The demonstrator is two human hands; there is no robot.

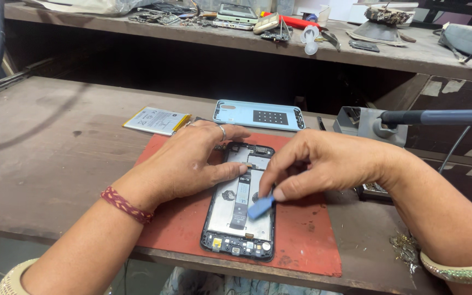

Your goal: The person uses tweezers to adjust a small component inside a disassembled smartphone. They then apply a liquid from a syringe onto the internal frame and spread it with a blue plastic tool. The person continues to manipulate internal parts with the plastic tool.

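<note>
An opened phone body (230, 221) lies lengthwise on a red mat (301, 240), its inner frame and flat cable showing. My left hand (192, 164) rests on the phone's upper left edge, fingers spread and pressing it down; a ring sits on one finger. My right hand (312, 166) pinches a small blue plastic pry tool (260, 207) and holds its tip against the phone's middle right side. A light blue back cover (259, 115) lies beyond the mat, inside face up. A flat battery (157, 121) lies to its left.
The mat sits near the front edge of a worn wooden bench (55, 158). A soldering iron in its stand (378, 123) is at the right. The raised shelf (411, 52) behind holds several phones, tools and loose parts. Metal wool (405, 248) lies at the right front.
</note>
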